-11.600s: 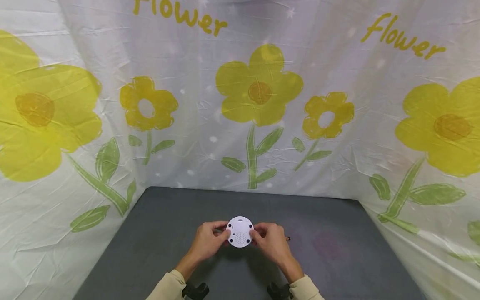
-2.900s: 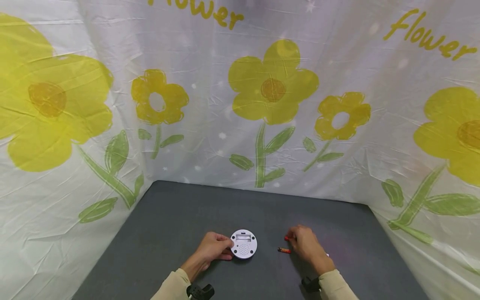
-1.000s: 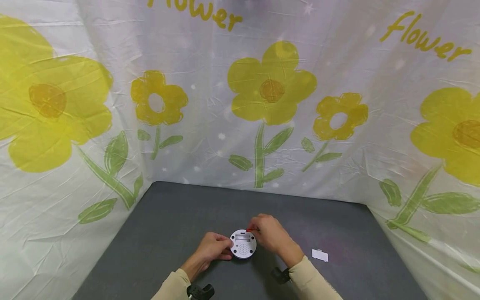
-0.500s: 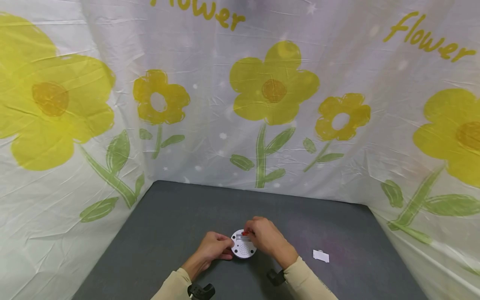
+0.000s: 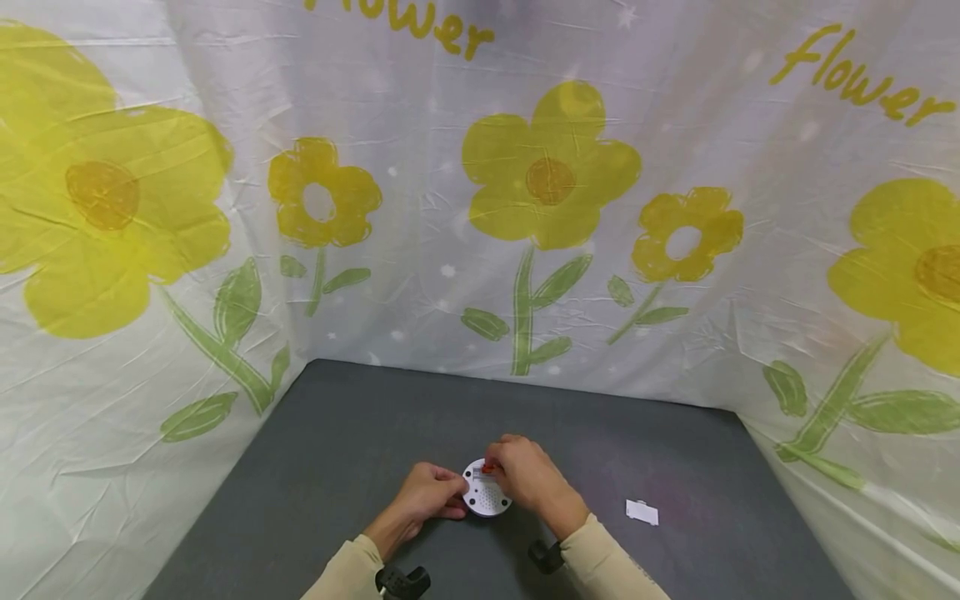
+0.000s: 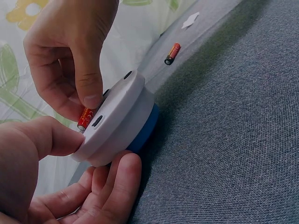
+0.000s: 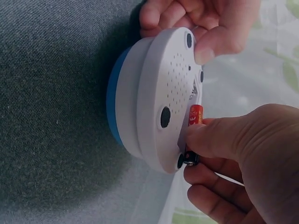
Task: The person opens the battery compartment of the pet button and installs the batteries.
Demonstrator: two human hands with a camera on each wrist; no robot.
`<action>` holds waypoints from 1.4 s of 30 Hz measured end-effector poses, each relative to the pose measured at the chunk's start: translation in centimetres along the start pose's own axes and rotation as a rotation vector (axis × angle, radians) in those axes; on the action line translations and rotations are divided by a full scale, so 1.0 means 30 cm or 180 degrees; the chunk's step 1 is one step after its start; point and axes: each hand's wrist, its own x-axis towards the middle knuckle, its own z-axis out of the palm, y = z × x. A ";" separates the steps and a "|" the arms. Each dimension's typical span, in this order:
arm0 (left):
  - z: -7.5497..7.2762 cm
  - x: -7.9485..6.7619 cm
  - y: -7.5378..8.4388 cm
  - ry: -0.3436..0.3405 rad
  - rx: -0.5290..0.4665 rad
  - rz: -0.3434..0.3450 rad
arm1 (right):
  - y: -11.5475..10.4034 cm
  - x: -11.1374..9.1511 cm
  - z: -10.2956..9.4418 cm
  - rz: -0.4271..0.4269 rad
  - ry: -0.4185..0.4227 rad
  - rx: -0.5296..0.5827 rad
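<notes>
A round white device [image 5: 486,498] lies with its perforated, black-footed side up; the wrist views show a blue layer underneath. My left hand [image 5: 424,497] grips its left edge, thumb on the top face and fingers around the side. Over the battery compartment, my right hand [image 5: 531,477] pinches a red-and-black battery [image 7: 196,113] between thumb and fingers. The battery lies along the compartment, its black end by the rim, and the fingers partly hide it. A metal contact spring [image 7: 194,88] shows beyond the battery's red end.
A second battery [image 6: 172,54] lies on the grey cloth-covered table [image 5: 360,417], hidden in the head view. Farther right rests a small white battery cover [image 5: 642,512]. A flower-printed curtain [image 5: 405,292] encloses the table's back and sides.
The closed device was first held in both hands; later its compartment was open and its cover off. The right hand brought a battery from the right table area to the compartment.
</notes>
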 end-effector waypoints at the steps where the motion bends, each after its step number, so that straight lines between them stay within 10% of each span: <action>1: 0.000 0.001 -0.001 0.0001 0.0005 -0.0005 | -0.001 -0.001 0.002 0.0008 0.0003 -0.0013; 22: -0.001 0.004 0.001 -0.0001 0.0061 0.0010 | 0.008 -0.002 0.000 0.0038 0.0130 0.0270; 42: -0.001 -0.004 0.002 -0.0024 -0.0016 0.0008 | 0.089 -0.036 -0.012 0.1130 -0.0476 0.1420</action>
